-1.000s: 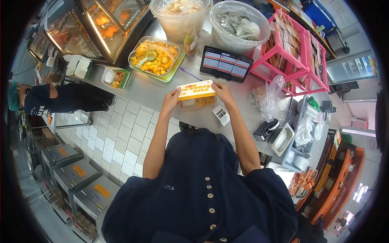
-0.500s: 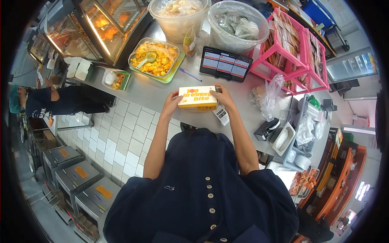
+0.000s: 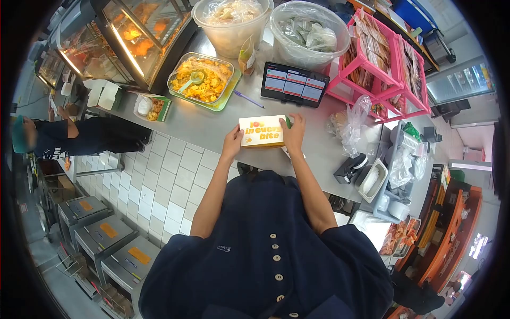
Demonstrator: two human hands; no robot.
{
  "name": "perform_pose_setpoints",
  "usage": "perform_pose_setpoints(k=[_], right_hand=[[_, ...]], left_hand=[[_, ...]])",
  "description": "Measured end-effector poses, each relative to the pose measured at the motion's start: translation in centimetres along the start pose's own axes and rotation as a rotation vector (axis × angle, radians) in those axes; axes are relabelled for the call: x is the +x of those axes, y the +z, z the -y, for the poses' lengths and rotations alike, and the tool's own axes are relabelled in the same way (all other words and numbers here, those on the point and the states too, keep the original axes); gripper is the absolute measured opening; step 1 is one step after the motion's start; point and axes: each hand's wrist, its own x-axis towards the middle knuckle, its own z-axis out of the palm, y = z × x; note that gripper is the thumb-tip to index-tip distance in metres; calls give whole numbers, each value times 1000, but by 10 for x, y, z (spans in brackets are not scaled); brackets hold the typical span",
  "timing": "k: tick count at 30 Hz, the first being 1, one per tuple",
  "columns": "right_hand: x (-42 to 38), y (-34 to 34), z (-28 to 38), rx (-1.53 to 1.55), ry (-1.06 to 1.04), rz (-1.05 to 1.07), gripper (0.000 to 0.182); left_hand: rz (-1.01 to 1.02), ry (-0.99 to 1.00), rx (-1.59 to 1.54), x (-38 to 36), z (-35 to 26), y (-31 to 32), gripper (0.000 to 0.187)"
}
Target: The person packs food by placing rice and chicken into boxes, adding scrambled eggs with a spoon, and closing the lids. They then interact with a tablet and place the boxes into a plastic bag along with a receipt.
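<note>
A white and yellow food box (image 3: 261, 131), printed "in every bite", is between my hands at the near edge of the steel counter. My left hand (image 3: 232, 141) grips its left end, thumb on the lid. At the other end my right hand (image 3: 295, 131) holds the right side, with a green strip of the box showing by its fingers. The lid lies over the top, so the contents are hidden. A printed paper slip (image 3: 286, 152) is partly covered by my right hand. Beyond the box lies a purple pen (image 3: 248, 100).
A tablet (image 3: 294, 85) stands behind the box. To its left is a tray of yellow food (image 3: 202, 80) with a green spoon. Two large tubs and pink crates (image 3: 366, 64) line the back. A card machine (image 3: 349, 169) sits right. A co-worker (image 3: 79, 133) stands far left.
The box has turned slightly and shifted a little right, and its lid now sits lower over the food that showed at the front. My right hand has moved right along its end.
</note>
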Motion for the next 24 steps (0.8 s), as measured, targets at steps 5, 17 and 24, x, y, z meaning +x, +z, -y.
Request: perform_pose_setpoints(k=[5,17,24], right_hand=[[-7,11,-37,416,400,343,46],[-2,-39,13,202,467,343,50],[-14,-35,1,245,365,485,54]], left_hand=[[-36,53,102,0,10,2,47],[-43,29,31,5,18,1,45],[-139,17,19,-8,13,8,45]])
